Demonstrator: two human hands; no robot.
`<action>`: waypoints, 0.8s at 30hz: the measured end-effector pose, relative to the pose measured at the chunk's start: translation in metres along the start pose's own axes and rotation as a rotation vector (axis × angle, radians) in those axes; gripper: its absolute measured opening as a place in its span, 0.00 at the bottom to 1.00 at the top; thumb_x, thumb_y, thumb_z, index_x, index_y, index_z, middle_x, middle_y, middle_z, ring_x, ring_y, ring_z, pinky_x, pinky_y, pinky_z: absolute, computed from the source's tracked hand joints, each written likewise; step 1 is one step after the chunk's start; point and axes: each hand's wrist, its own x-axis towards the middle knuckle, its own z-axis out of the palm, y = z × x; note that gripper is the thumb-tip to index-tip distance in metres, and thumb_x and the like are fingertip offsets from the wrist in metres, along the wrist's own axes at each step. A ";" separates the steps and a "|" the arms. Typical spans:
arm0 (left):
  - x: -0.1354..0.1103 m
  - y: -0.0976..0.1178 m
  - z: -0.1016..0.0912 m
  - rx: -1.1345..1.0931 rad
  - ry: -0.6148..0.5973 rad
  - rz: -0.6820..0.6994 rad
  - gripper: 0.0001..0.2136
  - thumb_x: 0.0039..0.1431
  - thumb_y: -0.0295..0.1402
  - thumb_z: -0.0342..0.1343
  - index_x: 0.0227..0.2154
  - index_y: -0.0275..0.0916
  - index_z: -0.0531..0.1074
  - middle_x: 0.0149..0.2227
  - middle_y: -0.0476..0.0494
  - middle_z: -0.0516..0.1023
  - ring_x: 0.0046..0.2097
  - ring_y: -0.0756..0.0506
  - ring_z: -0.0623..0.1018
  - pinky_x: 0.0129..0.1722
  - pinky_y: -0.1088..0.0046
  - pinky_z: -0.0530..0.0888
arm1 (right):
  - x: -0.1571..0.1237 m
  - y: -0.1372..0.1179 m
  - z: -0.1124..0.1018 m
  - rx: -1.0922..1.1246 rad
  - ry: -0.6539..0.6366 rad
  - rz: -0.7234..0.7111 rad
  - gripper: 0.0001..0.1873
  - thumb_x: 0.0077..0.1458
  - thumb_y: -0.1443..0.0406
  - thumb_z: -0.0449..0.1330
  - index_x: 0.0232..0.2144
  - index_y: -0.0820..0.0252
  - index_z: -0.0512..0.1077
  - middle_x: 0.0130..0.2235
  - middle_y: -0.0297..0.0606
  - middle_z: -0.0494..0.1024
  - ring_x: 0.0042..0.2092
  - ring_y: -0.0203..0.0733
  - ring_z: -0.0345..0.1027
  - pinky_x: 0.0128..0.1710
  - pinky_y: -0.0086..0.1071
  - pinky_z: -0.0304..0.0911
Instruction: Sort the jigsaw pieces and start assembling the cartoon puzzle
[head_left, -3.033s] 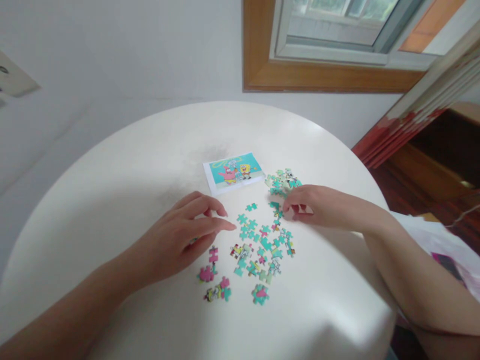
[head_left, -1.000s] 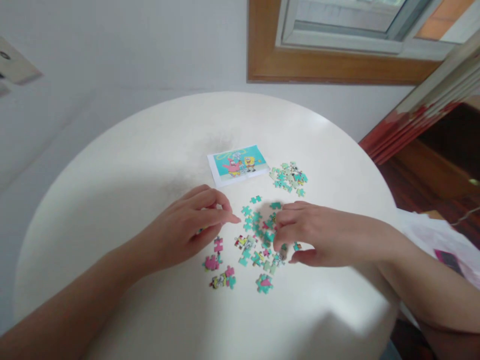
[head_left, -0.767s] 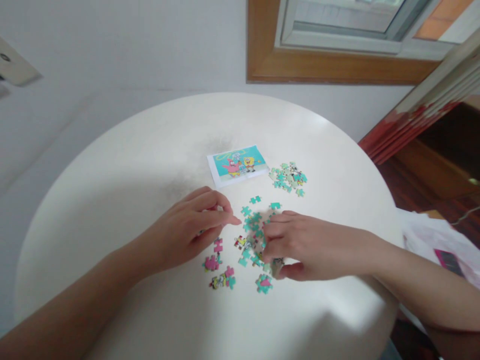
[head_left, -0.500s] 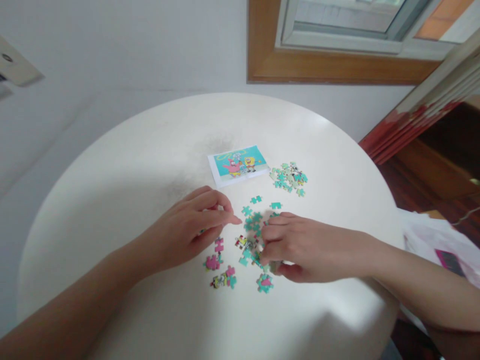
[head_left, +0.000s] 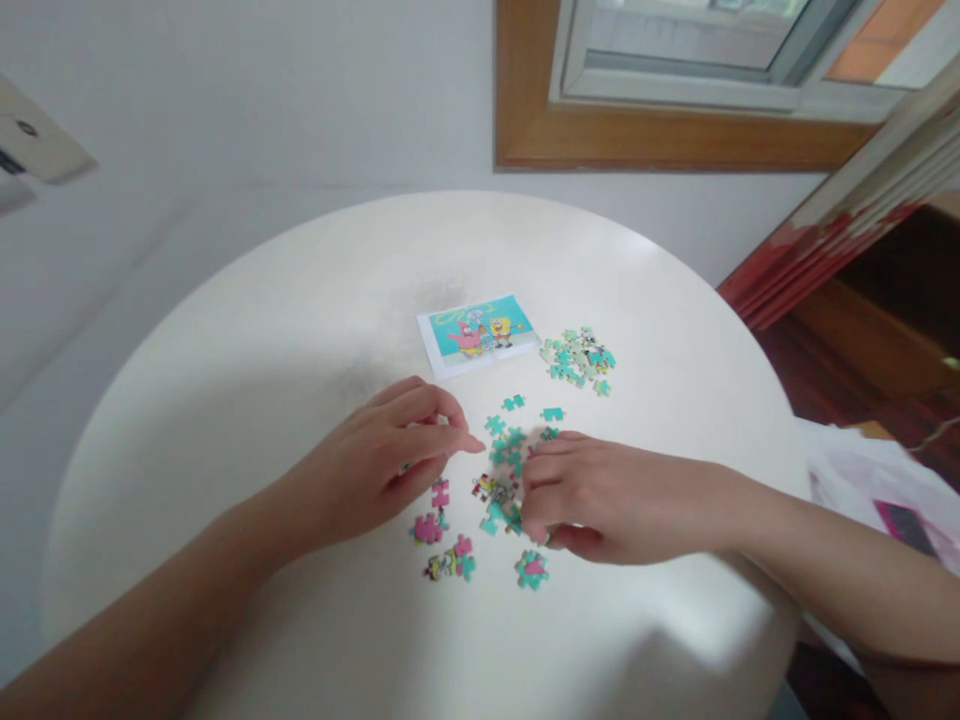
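My left hand (head_left: 397, 445) rests low over the table at the left of the jigsaw pieces, its fingers curled and one fingertip pointing right. Bits of teal and pink show by its fingers; whether they are held or lie beneath, I cannot tell. Over the right side of the central heap of puzzle pieces (head_left: 508, 447) is my right hand (head_left: 592, 500), thumb and fingers bent together around a mostly hidden puzzle piece (head_left: 548, 540). Nearer me lie pink pieces (head_left: 428, 528), a yellow-and-white cluster (head_left: 442, 566) and a teal-and-pink piece (head_left: 532, 569).
Behind the heap lies a paper picture (head_left: 480, 335) of cartoon figures. A second pile of puzzle pieces (head_left: 577, 358) sits to its right. The round white table (head_left: 247, 330) stands against the wall below a wood-framed window. A white plastic bag (head_left: 855, 470) is at the right.
Both hands stay in nearly the same place. The right thumb and fingers have closed slightly, and the pale piece by them is now more hidden. The view has shifted a little.
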 end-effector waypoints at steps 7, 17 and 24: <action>-0.001 0.000 0.000 -0.020 -0.010 -0.008 0.15 0.66 0.22 0.47 0.45 0.44 0.76 0.42 0.45 0.75 0.44 0.47 0.73 0.45 0.70 0.70 | 0.002 0.005 -0.003 0.192 0.031 -0.018 0.08 0.61 0.73 0.58 0.38 0.60 0.76 0.38 0.39 0.80 0.43 0.39 0.70 0.49 0.34 0.62; -0.002 0.001 -0.001 -0.039 -0.029 -0.005 0.16 0.66 0.21 0.47 0.46 0.45 0.75 0.43 0.45 0.75 0.44 0.47 0.73 0.45 0.70 0.70 | -0.039 0.091 -0.038 0.382 0.697 0.692 0.10 0.53 0.58 0.64 0.31 0.59 0.75 0.29 0.35 0.78 0.31 0.37 0.69 0.32 0.32 0.61; -0.004 0.000 -0.001 -0.039 -0.021 -0.003 0.16 0.66 0.21 0.47 0.46 0.44 0.75 0.44 0.46 0.74 0.45 0.47 0.72 0.46 0.71 0.69 | -0.061 0.112 -0.051 0.210 0.554 0.950 0.12 0.48 0.55 0.64 0.28 0.58 0.78 0.27 0.35 0.77 0.29 0.38 0.65 0.30 0.32 0.58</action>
